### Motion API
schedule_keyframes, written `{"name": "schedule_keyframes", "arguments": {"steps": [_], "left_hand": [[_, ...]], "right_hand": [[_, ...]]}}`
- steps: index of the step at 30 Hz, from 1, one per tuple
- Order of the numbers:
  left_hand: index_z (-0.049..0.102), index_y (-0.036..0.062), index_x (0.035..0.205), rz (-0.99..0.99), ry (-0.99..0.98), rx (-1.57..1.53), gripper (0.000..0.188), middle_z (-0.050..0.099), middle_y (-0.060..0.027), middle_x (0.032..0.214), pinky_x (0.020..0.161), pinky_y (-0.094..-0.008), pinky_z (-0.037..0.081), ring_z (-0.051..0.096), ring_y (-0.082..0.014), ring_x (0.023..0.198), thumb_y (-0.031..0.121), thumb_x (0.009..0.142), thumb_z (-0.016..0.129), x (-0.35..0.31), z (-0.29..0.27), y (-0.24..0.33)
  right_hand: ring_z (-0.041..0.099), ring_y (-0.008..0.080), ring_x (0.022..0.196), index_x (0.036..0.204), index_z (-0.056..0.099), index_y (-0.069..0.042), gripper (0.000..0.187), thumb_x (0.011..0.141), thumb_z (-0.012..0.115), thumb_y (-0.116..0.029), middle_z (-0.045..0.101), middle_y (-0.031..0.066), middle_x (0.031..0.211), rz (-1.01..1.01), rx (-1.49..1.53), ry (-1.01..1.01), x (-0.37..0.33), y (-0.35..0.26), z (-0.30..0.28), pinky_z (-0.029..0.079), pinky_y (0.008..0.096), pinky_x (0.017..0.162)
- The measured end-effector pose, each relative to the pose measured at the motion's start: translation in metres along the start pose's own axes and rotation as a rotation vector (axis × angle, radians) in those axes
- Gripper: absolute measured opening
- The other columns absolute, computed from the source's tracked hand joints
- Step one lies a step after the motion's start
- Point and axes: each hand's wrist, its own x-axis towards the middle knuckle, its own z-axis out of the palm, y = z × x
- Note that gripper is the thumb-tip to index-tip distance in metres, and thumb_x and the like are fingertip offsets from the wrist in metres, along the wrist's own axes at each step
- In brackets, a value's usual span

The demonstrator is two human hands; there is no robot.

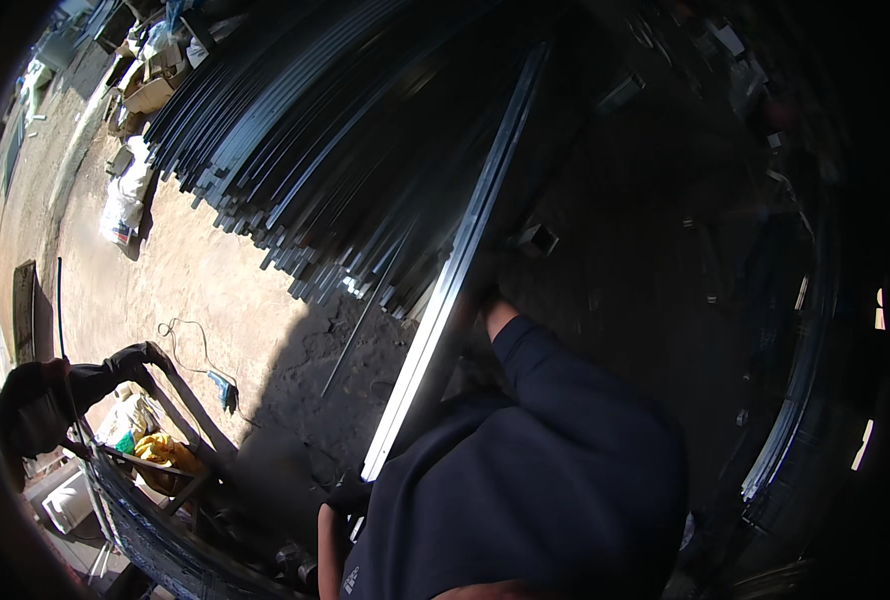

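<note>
Long silvery straight metal profile (430, 330) beside shadowed left hand (348, 496) and right hand (481, 298), fingers too dark to tell, small white lettering (350, 582) on navy fabric top (535, 480)

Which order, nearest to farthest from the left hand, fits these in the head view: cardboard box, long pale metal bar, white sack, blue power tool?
1. Long pale metal bar: lower end at the left hand.
2. Blue power tool: on the ground, leftward.
3. White sack: farther up-left, on sunlit ground.
4. Cardboard box: beyond the sack, upper left.
</note>
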Motion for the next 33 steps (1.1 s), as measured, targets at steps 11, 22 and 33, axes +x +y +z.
{"name": "schedule_keyframes", "arguments": {"steps": [11,22,33], "left_hand": [[0.051,0.0125,0.122,-0.032,0.305,0.195,0.059,0.064,-0.0133,0.104,0.079,-0.0450,0.051,0.064,-0.0325,0.095,0.041,0.074,0.072,-0.147,-0.014,0.054],[0.056,0.0090,0.119,0.038,0.552,0.023,0.050,0.065,-0.0140,0.104,0.086,-0.0436,0.051,0.065,-0.0308,0.096,0.030,0.076,0.070,-0.202,0.112,-0.055],[0.048,0.0105,0.135,-0.150,0.807,0.012,0.065,0.059,-0.0146,0.124,0.099,-0.0430,0.044,0.056,-0.0305,0.118,0.038,0.079,0.068,-0.350,0.294,-0.230]], "right_hand": [[0.056,0.0217,0.090,0.102,0.059,-0.011,0.033,0.101,0.038,-0.036,0.058,0.0050,0.092,0.454,0.081,0.016,-0.045,0.088,0.068,0.044,0.0413,0.090],[0.054,0.0204,0.086,0.097,0.058,-0.013,0.032,0.101,0.038,-0.037,0.057,0.0037,0.087,0.741,-0.319,-0.118,-0.055,0.186,0.133,0.043,0.0396,0.087],[0.053,0.0190,0.082,0.092,0.057,-0.014,0.032,0.101,0.038,-0.038,0.055,0.0024,0.082,1.286,-0.511,-0.355,-0.263,0.423,0.143,0.043,0.0379,0.084]]}}
